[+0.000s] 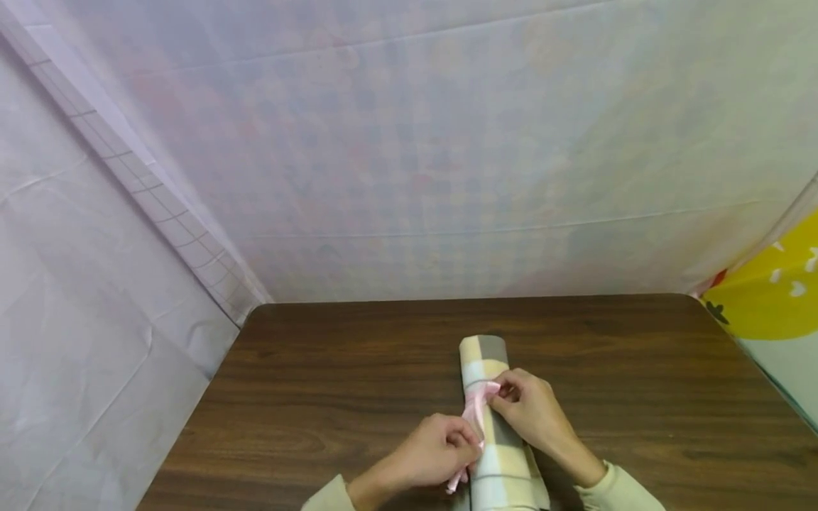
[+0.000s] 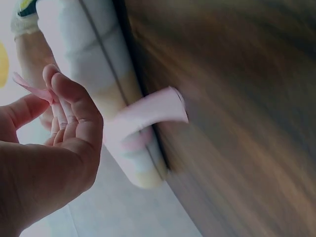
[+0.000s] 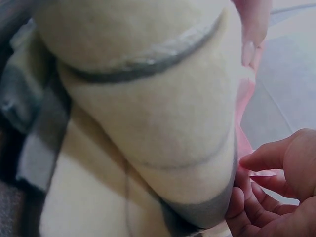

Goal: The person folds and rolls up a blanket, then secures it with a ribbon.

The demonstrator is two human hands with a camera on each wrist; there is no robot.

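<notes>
A rolled plaid cloth [image 1: 482,355] in cream, white and grey lies lengthwise on the table; its thick fabric also shows as a roll [image 3: 163,118] in the right wrist view. Across its upper side runs a pink ribbon [image 1: 475,410]. My left hand [image 1: 437,451], at the roll's left side, pinches one part of the ribbon between thumb and fingers, while a loose tail [image 2: 153,106] sticks out over the table. Farther up the roll, my right hand [image 1: 533,411] pinches another part of the ribbon from the right side. How the ribbon crosses itself is too small to tell.
The dark wood-grain table [image 1: 307,383] extends to both sides of the roll. A pale patterned cloth [image 1: 409,177] hangs along the back edge, with a white sheet [image 1: 96,319] at left. A yellow printed shape [image 1: 767,298] shows at right.
</notes>
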